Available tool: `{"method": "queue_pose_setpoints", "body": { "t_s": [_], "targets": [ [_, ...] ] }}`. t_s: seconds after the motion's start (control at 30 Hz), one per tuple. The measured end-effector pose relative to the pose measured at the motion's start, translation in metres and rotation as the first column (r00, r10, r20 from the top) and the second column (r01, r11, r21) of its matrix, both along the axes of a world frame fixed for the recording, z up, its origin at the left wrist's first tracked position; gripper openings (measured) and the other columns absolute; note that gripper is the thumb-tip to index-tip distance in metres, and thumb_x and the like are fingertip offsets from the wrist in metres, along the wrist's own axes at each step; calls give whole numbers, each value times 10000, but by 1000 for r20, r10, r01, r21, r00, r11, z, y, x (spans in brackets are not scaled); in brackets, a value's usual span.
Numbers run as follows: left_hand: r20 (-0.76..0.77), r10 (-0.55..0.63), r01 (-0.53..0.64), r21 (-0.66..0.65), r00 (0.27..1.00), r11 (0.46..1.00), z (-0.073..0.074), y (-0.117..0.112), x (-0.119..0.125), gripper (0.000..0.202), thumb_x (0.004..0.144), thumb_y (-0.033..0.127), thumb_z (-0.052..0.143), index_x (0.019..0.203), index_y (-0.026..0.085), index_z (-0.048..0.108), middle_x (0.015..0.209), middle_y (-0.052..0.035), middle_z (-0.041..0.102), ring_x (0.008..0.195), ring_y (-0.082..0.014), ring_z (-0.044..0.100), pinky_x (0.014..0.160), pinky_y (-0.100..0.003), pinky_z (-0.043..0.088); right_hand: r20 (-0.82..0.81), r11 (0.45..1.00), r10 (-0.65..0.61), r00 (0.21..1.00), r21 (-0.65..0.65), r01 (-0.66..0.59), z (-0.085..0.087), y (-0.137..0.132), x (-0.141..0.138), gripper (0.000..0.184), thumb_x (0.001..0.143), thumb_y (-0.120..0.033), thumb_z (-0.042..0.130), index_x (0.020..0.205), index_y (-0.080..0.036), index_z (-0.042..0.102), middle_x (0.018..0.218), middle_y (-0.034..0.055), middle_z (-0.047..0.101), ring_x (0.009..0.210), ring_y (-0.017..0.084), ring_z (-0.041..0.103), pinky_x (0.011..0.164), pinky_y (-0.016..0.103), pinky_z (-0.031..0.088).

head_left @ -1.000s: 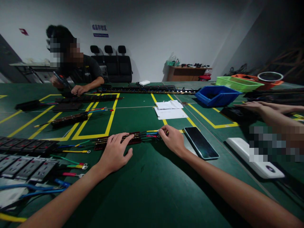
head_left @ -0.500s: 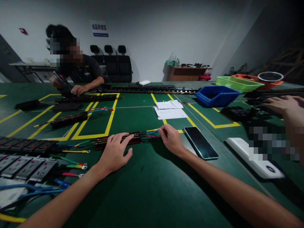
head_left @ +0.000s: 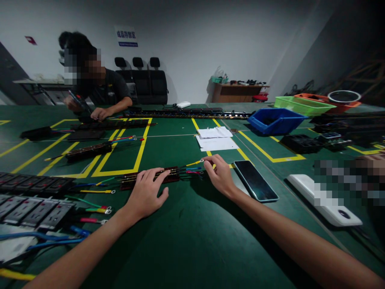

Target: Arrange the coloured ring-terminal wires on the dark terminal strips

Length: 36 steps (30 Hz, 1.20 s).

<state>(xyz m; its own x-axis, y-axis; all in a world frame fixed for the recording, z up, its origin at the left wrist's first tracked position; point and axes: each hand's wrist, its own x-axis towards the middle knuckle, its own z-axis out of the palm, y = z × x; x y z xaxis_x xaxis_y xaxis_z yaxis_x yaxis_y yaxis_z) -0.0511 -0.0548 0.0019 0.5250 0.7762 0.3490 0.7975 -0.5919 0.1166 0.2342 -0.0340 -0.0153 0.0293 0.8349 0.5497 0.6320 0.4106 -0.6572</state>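
My left hand (head_left: 150, 188) lies with fingers spread over a dark strip with brass-coloured bars (head_left: 129, 182), pressing it to the green table. Wires leave the strip's right end. One is a yellow wire (head_left: 191, 164) tipped with a metal ring terminal (head_left: 201, 161), slightly raised above the others. My right hand (head_left: 219, 172) has thumb and index finger brought together at that terminal, seemingly pinching its edge; the exact contact is small and hard to see. Below it lie blue and red wires (head_left: 195, 172), also with terminals at their ends.
Socket strips (head_left: 36, 184) with loose wires fill the left. A phone (head_left: 255, 180), a white device (head_left: 323, 200) and a blue bin (head_left: 275, 121) lie to the right; papers (head_left: 215, 138) lie ahead. A co-worker (head_left: 102, 90) sits across the table; another person's hand (head_left: 373, 160) shows at right.
My right hand has shifted slightly right and its fingers have opened a little, baring the yellow wire's ring terminal. My left hand stays put. The other person's hand at right has drawn back.
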Motion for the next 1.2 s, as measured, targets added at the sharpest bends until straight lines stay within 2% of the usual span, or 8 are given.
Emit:
{"method": "queue_pose_setpoints", "body": {
  "t_s": [0.1, 0.23, 0.37, 0.6, 0.77, 1.03, 1.1, 1.2],
  "targets": [
    [-7, -2, 2, 0, 1000, 1000, 0, 0, 0, 498, 946, 337, 547, 1417, 174, 556, 1372, -154, 578, 1262, -337, 529, 1071, -578, 397, -32, 999, 29, 999, 39, -28, -1, 1, 1, 297, 1001, -373, 469, 988, -193, 705, 900, 65, 648, 787, 209, 615, 721, 329, 470],
    [-5, -5, 5, -5, 1000, 1000, 0, 0, 0, 504, 951, 345, 546, 1425, 172, 551, 1379, -156, 575, 1264, -344, 529, 1070, -586, 400, -63, 997, -71, 996, 9, 71, -3, 6, 3, 304, 998, -350, 454, 892, -204, 698, 875, 65, 663, 835, 230, 619, 755, 353, 459],
    [-7, -3, 3, -6, 1000, 1000, 0, 0, 0, 503, 951, 340, 544, 1426, 171, 550, 1375, -156, 575, 1264, -342, 525, 1071, -586, 398, -121, 991, -106, 987, 63, 114, -2, 4, 2, 245, 970, -333, 490, 958, -199, 694, 865, 50, 604, 761, 206, 582, 683, 329, 459],
    [-10, -2, 2, 2, 1000, 1000, 0, 1, 0, 502, 948, 348, 540, 1423, 184, 553, 1377, -151, 577, 1263, -341, 529, 1073, -581, 396, 7, 990, -110, 994, 90, 108, -5, -2, 0, 271, 962, -338, 519, 1152, -212, 665, 948, 54, 555, 776, 196, 580, 679, 328, 484],
    [-8, -3, 4, 13, 1000, 1000, 0, 1, 0, 509, 936, 358, 550, 1412, 179, 567, 1361, -156, 589, 1251, -349, 538, 1065, -584, 403, 176, 996, -91, 980, 25, 88, -6, -1, -1, 277, 986, -351, 501, 939, -230, 746, 954, 70, 558, 846, 217, 605, 719, 348, 493],
    [-17, 2, -2, 11, 1000, 1000, -1, 3, -1, 514, 941, 364, 542, 1425, 190, 558, 1379, -150, 580, 1257, -348, 534, 1058, -578, 411, 107, 989, -144, 984, 57, 138, -4, -3, -2, 298, 957, -337, 515, 1200, -207, 628, 1035, 77, 568, 784, 199, 602, 715, 355, 510],
    [-13, 1, 0, 16, 1000, 1000, -1, 3, -1, 509, 941, 366, 539, 1420, 195, 563, 1380, -146, 583, 1256, -350, 536, 1059, -580, 411, 118, 993, -114, 986, 45, 109, -6, -1, -2, 281, 953, -321, 516, 1178, -210, 642, 1038, 80, 560, 808, 203, 606, 745, 361, 519],
    [-10, -1, 1, 17, 1000, 1000, -1, 3, -2, 507, 944, 371, 534, 1421, 199, 563, 1377, -147, 589, 1255, -354, 538, 1057, -588, 413, 165, 998, -64, 984, 26, 61, -8, 2, -1, 228, 957, -310, 516, 1021, -213, 712, 1018, 89, 551, 888, 228, 612, 796, 381, 519]
  ]
}}
